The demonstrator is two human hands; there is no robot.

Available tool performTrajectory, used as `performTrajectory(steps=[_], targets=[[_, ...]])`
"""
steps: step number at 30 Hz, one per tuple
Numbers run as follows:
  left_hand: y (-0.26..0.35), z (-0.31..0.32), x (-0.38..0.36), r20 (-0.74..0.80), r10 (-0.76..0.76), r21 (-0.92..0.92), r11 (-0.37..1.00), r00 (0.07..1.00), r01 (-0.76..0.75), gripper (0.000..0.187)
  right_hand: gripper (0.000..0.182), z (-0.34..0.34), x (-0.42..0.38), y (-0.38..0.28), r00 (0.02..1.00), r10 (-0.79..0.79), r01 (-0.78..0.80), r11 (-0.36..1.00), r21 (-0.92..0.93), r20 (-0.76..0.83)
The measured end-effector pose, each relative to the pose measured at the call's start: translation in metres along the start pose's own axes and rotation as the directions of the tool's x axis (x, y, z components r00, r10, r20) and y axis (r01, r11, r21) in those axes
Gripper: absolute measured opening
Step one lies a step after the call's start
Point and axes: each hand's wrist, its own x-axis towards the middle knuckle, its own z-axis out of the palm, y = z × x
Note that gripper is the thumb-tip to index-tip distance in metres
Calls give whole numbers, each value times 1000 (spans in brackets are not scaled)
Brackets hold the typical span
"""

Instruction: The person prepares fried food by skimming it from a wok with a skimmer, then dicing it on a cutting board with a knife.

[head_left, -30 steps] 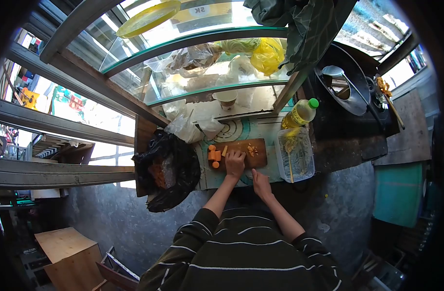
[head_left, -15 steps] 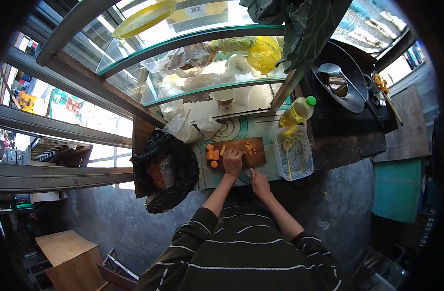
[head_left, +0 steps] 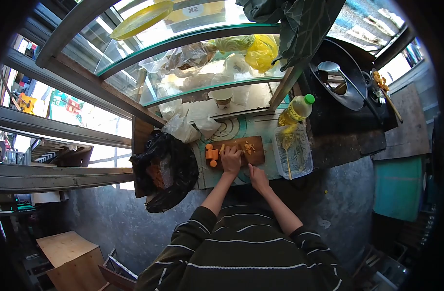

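Observation:
On the counter lies a brown wooden cutting board [head_left: 257, 156]. Several orange chunks [head_left: 212, 154] sit at its left side, and small orange bits [head_left: 249, 147] are scattered right of centre. My left hand [head_left: 230, 160] rests on the board, its fingers bent down over a thin orange piece [head_left: 222, 148]. At the board's front edge, my right hand [head_left: 258, 178] is closed around a thin handle, probably a knife's; the blade is hard to make out beside my left fingertips.
Left of the board is a black plastic bag [head_left: 183, 167]. A clear container [head_left: 307, 167] and an oil bottle [head_left: 296, 109] stand at the right, near a wok [head_left: 351, 97]. A glass case [head_left: 212, 82] rises behind, with white bags [head_left: 180, 128] before it.
My left hand has shifted very slightly left on the board and its fingers are more bent. The whole view has moved a little; the orange pieces look the same.

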Motion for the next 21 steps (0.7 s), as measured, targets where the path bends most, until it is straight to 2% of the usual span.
performTrajectory(steps=[3,7,9,15,17,21], targets=[[3,-2,-2,-24,-12,34,999,1000,13,5,53,-1,2,-5,998,0,4,998,59,-66],[-1,0,-3,11,-40,-2,999,999,40,5,54,-2,-10,-2,1000,12,-12,998,54,-9],[-5,5,-3,25,-29,-132,991,999,32,6,55,-2,-13,0,999,47,-47,998,47,0],[-1,-1,-3,59,0,-82,997,998,4,13,55,3,6,-1,999,-7,10,998,66,-51],[-3,0,-2,60,-1,-83,997,998,6,13,55,-2,-6,-1,1000,18,-18,999,28,1],[-2,1,-5,73,-16,-110,994,997,24,15,55,-7,-21,-2,999,44,-43,999,30,-26]])
